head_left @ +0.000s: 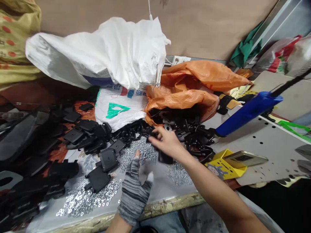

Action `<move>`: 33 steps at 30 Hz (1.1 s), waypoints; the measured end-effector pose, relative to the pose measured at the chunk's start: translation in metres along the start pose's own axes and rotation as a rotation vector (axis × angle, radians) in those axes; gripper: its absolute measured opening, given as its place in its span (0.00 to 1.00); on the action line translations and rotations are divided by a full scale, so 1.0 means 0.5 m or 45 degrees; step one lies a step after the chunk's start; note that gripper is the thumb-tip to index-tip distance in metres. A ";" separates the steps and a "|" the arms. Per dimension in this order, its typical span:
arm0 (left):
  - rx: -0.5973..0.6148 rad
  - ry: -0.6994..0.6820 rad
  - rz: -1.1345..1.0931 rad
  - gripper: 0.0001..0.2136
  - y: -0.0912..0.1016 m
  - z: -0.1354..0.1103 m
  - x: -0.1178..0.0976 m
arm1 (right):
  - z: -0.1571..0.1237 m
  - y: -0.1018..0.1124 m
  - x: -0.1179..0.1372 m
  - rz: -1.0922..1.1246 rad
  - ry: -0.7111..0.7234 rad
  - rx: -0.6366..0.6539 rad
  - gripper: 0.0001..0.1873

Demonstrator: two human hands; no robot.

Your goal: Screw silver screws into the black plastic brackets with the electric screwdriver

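Observation:
My left hand (134,191), in a grey-and-black striped glove with bare fingertips, is above the front of the table. Its thumb is spread from the fingers, and nothing shows in it. Beyond its fingertips lies a pile of small silver screws (141,150). My right hand (166,140), bare, reaches over the far side of that pile with thumb and fingers closed on a small black part (152,137), partly hidden by the fingers. Below its wrist sits a black block-like piece (165,158). Black plastic plates (108,159) and scattered silver washers (89,197) lie left of my left hand.
An orange sack (184,97) spills black parts behind my right hand; white sacks (116,51) stand at the back. A blue-handled tool (247,113) hangs at right, above a yellow holder (218,165) with a phone (245,159). More screws (179,174) lie under my right forearm.

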State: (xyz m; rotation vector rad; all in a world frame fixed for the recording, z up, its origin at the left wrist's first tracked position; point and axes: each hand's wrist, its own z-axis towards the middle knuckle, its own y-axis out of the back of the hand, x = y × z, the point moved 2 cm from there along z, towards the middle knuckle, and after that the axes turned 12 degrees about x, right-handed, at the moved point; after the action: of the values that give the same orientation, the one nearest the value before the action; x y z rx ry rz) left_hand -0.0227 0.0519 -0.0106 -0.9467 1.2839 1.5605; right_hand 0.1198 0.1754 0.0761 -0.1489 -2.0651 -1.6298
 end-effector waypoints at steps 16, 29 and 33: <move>0.187 0.138 -0.289 0.12 0.024 -0.037 -0.049 | -0.155 -0.037 0.076 0.028 0.778 0.222 0.18; 0.099 0.359 -0.616 0.10 0.054 -0.083 -0.041 | -0.214 -0.140 0.069 0.372 0.865 -0.254 0.12; 0.265 0.440 -0.703 0.11 0.094 -0.083 -0.038 | -0.184 -0.134 0.021 0.628 0.693 0.082 0.16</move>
State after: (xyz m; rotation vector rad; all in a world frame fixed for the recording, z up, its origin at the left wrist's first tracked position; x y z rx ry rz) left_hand -0.0601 0.0041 0.0146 -1.3353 1.2442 0.8471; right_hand 0.1138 0.0685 0.0365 -0.1564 -1.5107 -1.1416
